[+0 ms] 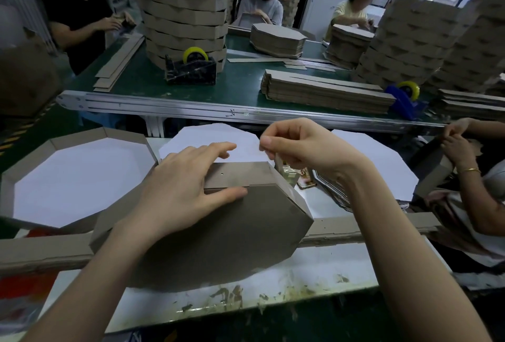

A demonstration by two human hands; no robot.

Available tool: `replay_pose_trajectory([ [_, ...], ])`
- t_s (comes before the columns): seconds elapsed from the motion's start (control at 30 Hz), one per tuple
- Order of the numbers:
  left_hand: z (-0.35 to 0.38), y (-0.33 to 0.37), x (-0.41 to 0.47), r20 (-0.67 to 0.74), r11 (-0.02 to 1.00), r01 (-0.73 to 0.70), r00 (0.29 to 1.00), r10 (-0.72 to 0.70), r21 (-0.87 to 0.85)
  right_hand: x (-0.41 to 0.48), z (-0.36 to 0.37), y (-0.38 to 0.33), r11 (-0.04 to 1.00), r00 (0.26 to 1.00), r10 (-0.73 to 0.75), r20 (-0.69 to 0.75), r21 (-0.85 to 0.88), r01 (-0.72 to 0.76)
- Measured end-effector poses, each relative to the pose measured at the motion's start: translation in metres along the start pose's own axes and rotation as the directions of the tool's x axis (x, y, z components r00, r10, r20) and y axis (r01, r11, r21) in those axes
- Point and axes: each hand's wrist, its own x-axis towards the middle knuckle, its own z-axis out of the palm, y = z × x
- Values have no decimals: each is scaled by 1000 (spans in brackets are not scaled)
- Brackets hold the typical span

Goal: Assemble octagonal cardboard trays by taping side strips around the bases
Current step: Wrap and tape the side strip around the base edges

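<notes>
Head view: my left hand lies flat on the far edge of the tray; my right hand pinches a thin piece at its corner; another tray crowds left.

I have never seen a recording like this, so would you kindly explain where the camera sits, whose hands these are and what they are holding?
The camera sits on a worker's head, looking down at that person's own hands. The left hand presses flat on a brown cardboard tray lying upside down on the white table. The right hand pinches what looks like clear tape, raised behind the tray. A finished tray lies at left, and a long cardboard strip lies across the table.
</notes>
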Motion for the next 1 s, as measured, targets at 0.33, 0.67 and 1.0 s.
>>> replay_pose_trajectory([
  [0.33,-8,-4,4,-93,901,-67,995,29,-428,11,15,-20,970,941,-147,306,-143,198],
  [0.67,2,2,4,-273,938,78,946,-177,-338,21,26,-15,962,997,-69,-32,-265,58],
  [1.0,2,6,5,-211,920,252,923,-322,-300,15,3,-8,957,959,-24,-283,-282,-59],
])
